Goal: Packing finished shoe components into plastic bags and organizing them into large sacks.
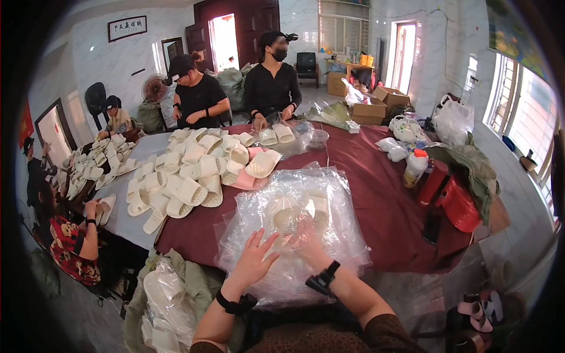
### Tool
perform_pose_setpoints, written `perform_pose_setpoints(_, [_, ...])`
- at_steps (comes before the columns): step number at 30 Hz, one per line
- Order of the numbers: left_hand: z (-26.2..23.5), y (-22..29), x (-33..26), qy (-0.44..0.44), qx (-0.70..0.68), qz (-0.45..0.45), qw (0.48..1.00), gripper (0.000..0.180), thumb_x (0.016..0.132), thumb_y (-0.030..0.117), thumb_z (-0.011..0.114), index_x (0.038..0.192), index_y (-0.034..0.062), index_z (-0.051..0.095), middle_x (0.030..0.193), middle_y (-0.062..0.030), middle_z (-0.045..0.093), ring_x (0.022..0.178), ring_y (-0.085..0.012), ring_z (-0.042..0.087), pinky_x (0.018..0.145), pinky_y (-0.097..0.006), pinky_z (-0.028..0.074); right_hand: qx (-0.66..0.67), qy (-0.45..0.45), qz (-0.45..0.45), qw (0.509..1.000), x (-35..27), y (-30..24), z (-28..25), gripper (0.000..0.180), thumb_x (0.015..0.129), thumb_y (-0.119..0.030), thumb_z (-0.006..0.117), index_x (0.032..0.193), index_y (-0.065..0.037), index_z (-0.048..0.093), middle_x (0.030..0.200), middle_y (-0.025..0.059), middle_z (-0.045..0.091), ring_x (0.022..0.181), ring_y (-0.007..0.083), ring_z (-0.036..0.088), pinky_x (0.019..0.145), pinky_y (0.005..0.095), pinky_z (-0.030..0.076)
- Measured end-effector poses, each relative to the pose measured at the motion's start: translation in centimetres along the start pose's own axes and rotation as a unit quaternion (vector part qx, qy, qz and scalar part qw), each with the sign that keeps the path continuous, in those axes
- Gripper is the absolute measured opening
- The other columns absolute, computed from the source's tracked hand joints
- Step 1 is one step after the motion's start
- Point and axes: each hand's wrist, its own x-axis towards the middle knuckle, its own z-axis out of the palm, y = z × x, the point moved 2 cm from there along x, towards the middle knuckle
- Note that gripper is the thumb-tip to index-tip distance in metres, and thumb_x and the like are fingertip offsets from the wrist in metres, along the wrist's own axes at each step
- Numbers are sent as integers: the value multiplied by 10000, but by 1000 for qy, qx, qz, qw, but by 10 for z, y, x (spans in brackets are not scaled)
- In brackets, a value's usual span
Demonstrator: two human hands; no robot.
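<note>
A pair of cream slippers (318, 212) lies inside a clear plastic bag, on top of a stack of clear plastic bags (344, 247) in front of me. My left hand (255, 257) is open above the left part of the stack, fingers spread, holding nothing. Over the near end of the slippers, my right hand (306, 240) reaches forward with its fingers stretched out. Its outline is blurred, and whether it lies over or under the film is hard to make out. Just beyond the stack, to the left, sits a big heap of loose cream slippers (194, 154), with a few pink ones among them.
A dark red cloth (388, 217) covers the table. On the right stand a white bottle (415, 169), a red cylinder (434, 182) and a red bag (459, 206). A sack of bagged slippers (165, 294) is at my lower left. Co-workers (273, 88) work across and left.
</note>
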Motion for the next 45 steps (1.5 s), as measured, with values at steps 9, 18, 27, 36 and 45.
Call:
perform_pose_setpoints(9, [22,-12,-33,196,60,-91,974,595,759,193,728,1312,134,517,1296,-179,481,1161,-363,470,982,-446,407,502,179,30,846,-133,33,-56,217,780,-126,731,987,-73,688,1022,115,649,954,275,603,621,338,492])
perform_pose_setpoints(18, [-2,-15,-44,306,-56,-164,936,355,778,19,665,1128,68,632,1032,-94,607,700,-188,606,605,-283,482,477,158,255,826,-146,83,-23,637,767,-273,760,1318,-71,513,889,112,638,783,215,620,688,346,505])
perform_pose_setpoints(27, [-1,-29,-69,203,-114,-140,962,389,760,-7,681,1134,87,632,1036,-76,577,651,-130,566,595,-255,472,613,154,240,737,-159,86,21,525,774,-63,619,1290,-134,559,693,42,603,592,123,572,607,274,489])
perform_pose_setpoints(36, [-9,-33,-81,118,-136,-81,980,368,720,-13,664,1071,96,665,1338,-45,546,746,-144,606,625,-261,474,436,195,41,878,-176,91,-5,359,804,20,572,1091,-158,694,928,67,601,844,241,591,762,326,496])
perform_pose_setpoints(45, [-9,-29,-93,-34,-108,-49,992,424,701,167,719,1119,108,672,1396,-64,515,1073,-303,550,969,-372,433,412,223,79,880,-175,86,8,111,776,-119,706,879,-86,734,988,74,593,902,246,563,749,334,486])
